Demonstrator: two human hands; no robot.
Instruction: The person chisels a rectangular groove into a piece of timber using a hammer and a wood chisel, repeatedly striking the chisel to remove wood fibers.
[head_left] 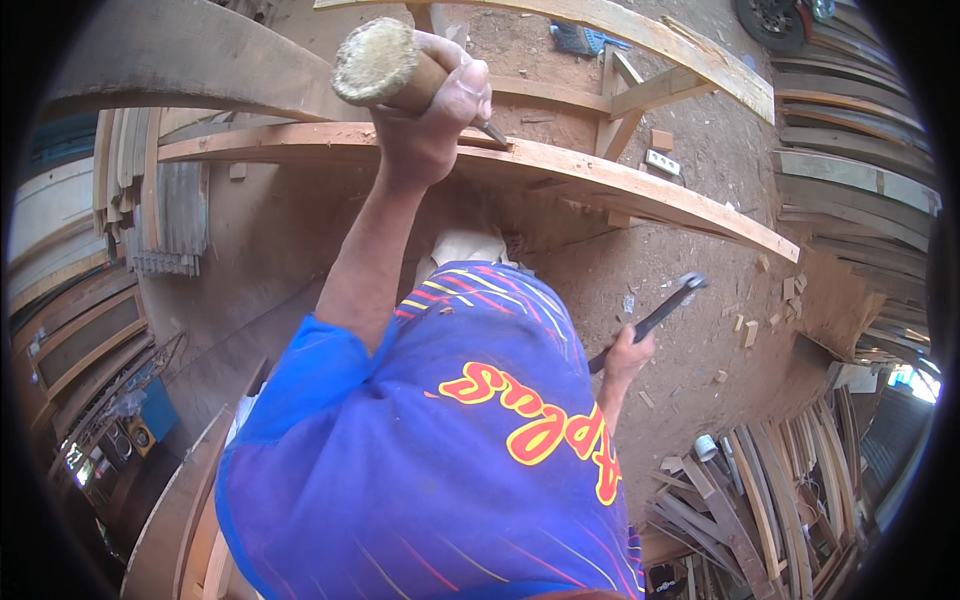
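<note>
Just short of 12 o'clock, the left hand was closed around the stout wooden handle of a chisel, its pale, frayed butt turned up toward the camera. The fingers were wrapped behind the handle, mostly hidden, with the thumb showing along the near side. The narrow metal blade slanted down toward 4 o'clock, and its tip met the upper side of a long wooden beam, which ran across the view from 10 o'clock to between 2 and 3. Whether the tip had sunk into the wood could not be told.

Between 3 and 4 o'clock, the right hand was gripping the dark shaft of a hammer, fingers curled shut around it. The hammer's metal head pointed to 3 o'clock, well apart from the chisel and the beam.

Beyond the beam, toward 2 o'clock, a white socket strip lay on the dirt floor beside a small wood block. Toward 3 o'clock, offcuts were scattered over the ground. Stacked boards lined the edge at 2 o'clock, and a pile of timber strips lay at 4 o'clock
</note>
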